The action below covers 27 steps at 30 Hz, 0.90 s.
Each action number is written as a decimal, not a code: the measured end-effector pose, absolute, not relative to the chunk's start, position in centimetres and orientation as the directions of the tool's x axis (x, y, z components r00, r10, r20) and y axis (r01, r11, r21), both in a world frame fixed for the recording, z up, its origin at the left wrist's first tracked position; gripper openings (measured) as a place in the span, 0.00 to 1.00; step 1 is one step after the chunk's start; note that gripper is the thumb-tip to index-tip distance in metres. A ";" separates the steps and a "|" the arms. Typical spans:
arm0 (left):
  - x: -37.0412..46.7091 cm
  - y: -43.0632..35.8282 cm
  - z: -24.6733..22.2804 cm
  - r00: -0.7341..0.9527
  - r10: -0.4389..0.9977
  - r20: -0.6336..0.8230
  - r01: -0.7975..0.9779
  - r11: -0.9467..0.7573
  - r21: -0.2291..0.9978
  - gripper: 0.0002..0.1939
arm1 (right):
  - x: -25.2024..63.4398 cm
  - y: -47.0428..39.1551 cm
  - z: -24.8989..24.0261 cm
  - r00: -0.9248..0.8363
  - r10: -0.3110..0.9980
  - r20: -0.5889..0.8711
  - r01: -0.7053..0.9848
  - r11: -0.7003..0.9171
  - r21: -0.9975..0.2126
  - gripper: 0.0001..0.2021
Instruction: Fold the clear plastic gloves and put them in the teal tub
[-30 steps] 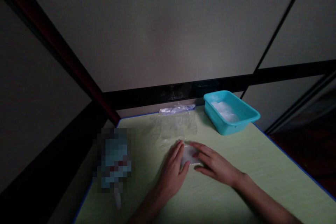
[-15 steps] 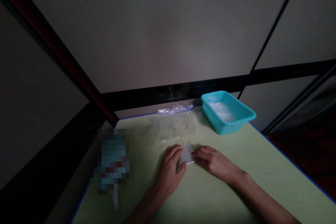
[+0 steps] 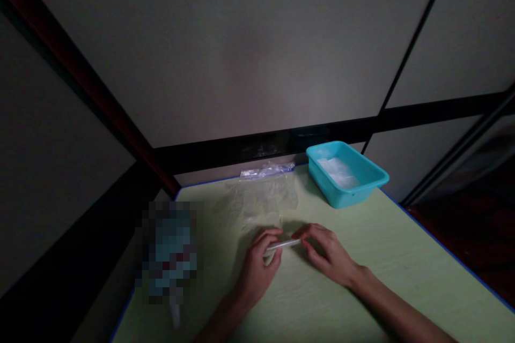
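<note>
Between my two hands is a small flat whitish packet (image 3: 283, 244), seen almost edge-on; what is in it I cannot make out. My left hand (image 3: 261, 260) grips its left end, with the fingers over the far side and the thumb on the near side. At the right end, my right hand (image 3: 328, 254) pinches it between thumb and fingers. Just beyond the hands, a clear plastic bag (image 3: 263, 193) lies spread on the table, with a bluish strip along its far edge.
A turquoise plastic basket (image 3: 360, 197) with white flat pieces (image 3: 338, 170) inside stands at the back right of the pale green table (image 3: 362, 311). A blurred-out teal item (image 3: 171, 252) lies at the left edge. Panelled cabinet doors (image 3: 257, 64) rise behind the table.
The packet lay flat on the table under my fingers; now it is tilted up edge-on between both hands. My right thumb has come apart from the fingers to grip its edge.
</note>
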State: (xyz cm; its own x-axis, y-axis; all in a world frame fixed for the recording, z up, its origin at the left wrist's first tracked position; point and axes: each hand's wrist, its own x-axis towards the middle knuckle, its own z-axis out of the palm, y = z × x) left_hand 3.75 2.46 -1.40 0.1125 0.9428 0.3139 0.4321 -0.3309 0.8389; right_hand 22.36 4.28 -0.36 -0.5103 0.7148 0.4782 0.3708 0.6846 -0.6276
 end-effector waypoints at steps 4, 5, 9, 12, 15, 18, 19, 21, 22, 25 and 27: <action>3.8 2.7 -1.6 -0.007 0.988 0.152 0.253 -0.145 0.956 0.08 | 22.1 4.2 -0.3 -0.425 0.824 0.376 0.329 0.527 -0.784 0.04; 3.8 2.8 -1.6 -0.015 0.990 0.141 0.244 -0.133 0.961 0.08 | 22.0 4.2 -0.3 -0.424 0.837 0.346 0.328 0.498 -0.803 0.03; 3.9 3.0 -2.0 -0.009 0.994 0.105 0.201 -0.101 0.974 0.10 | 21.6 4.5 -0.7 -0.407 0.870 0.280 0.285 0.412 -0.865 0.08; 3.7 3.2 -2.4 -0.005 0.998 0.056 0.156 -0.054 0.986 0.12 | 21.4 4.7 -0.9 -0.374 0.885 0.278 0.214 0.374 -0.903 0.08; 3.5 3.3 -2.5 0.053 0.998 0.035 0.155 -0.042 0.987 0.12 | 21.5 4.7 -0.3 -0.363 0.894 0.262 0.194 0.347 -0.917 0.09; 3.4 3.4 -2.2 0.124 0.991 0.043 0.162 -0.063 0.985 0.10 | 22.4 4.7 1.5 -0.385 0.880 0.278 0.213 0.378 -0.901 0.09; 3.4 3.5 -2.1 0.142 0.988 0.053 0.166 -0.077 0.983 0.10 | 22.9 4.7 2.5 -0.387 0.873 0.296 0.218 0.399 -0.891 0.08; 3.3 3.5 -1.9 0.172 0.981 0.088 0.161 -0.116 0.980 0.10 | 24.3 5.0 4.6 -0.364 0.859 0.359 0.212 0.452 -0.867 0.07; 3.3 3.5 -1.9 0.186 0.976 0.113 0.149 -0.142 0.979 0.11 | 25.1 5.3 5.7 -0.331 0.856 0.396 0.199 0.474 -0.858 0.07; 3.3 3.7 -1.9 0.212 0.961 0.176 0.099 -0.201 0.975 0.11 | 28.1 6.9 8.8 -0.260 0.869 0.420 0.229 0.479 -0.848 0.09; 3.4 3.8 -2.0 0.211 0.960 0.185 0.088 -0.207 0.974 0.12 | 30.2 8.7 10.3 -0.224 0.878 0.422 0.277 0.473 -0.837 0.11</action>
State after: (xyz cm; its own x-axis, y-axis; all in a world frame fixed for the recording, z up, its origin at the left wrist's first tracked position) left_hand 3.35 3.76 -1.95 0.2113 0.9597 0.1852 0.0882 -0.2074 0.9743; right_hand 30.21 8.67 10.30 -0.2237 0.8785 0.4222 0.2767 0.4726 -0.8367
